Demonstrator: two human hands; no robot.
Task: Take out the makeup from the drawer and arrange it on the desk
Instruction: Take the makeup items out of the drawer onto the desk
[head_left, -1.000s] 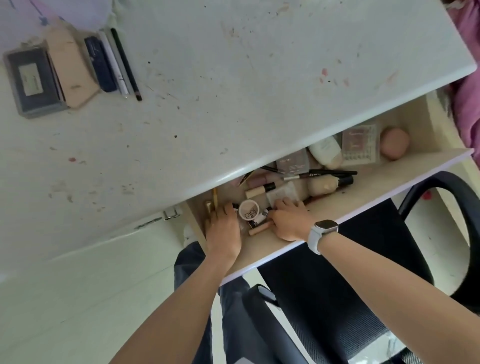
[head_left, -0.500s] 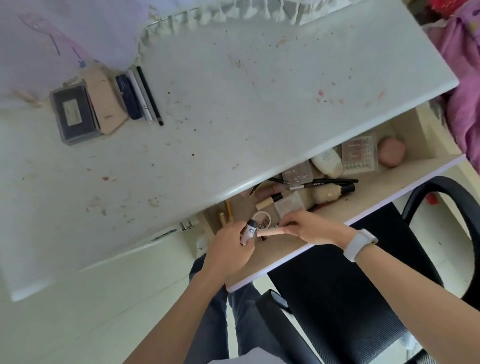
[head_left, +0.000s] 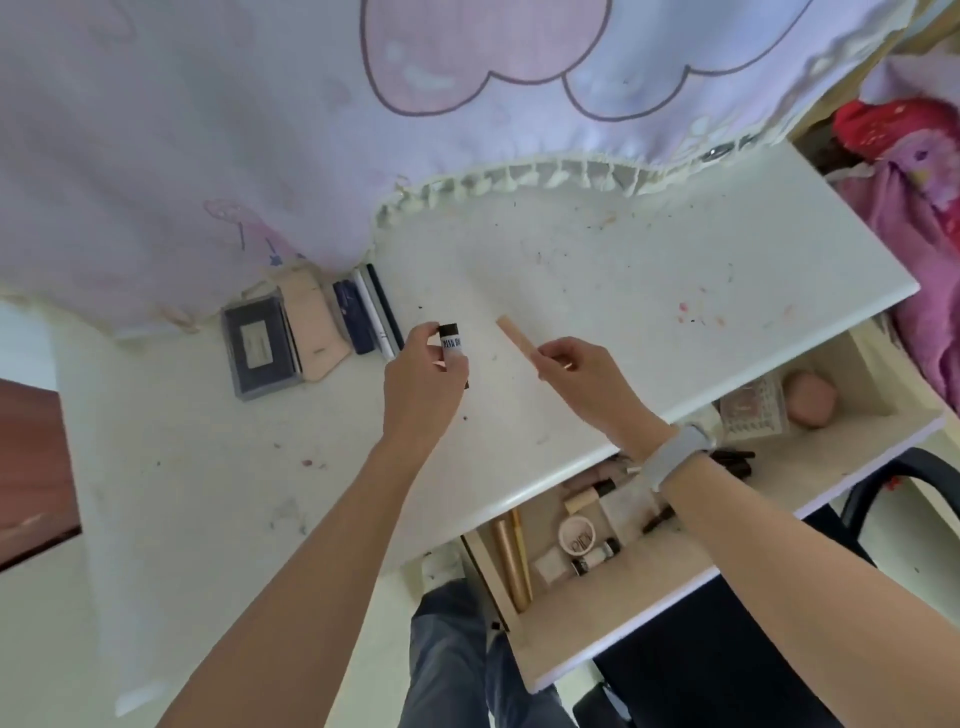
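You are partway through, and by the look of it nearer the start than the end. Your left hand pinches a small tube with a dark cap above the desk, and your right hand grips one end of a beige stick that points away from you; both are out of the drawer but not yet set down. Just beyond your left hand a row is already arranged by the curtain edge: a dark flat case, a pale pink piece, a navy case and two slim pencils. I judge the natural spot for the two in hand is beside those pencils, between your hands. Behind your right wrist the open drawer holds plenty: a round compact, a small vial, gold tubes, a boxed palette and a pink sponge, so most of the emptying is left.
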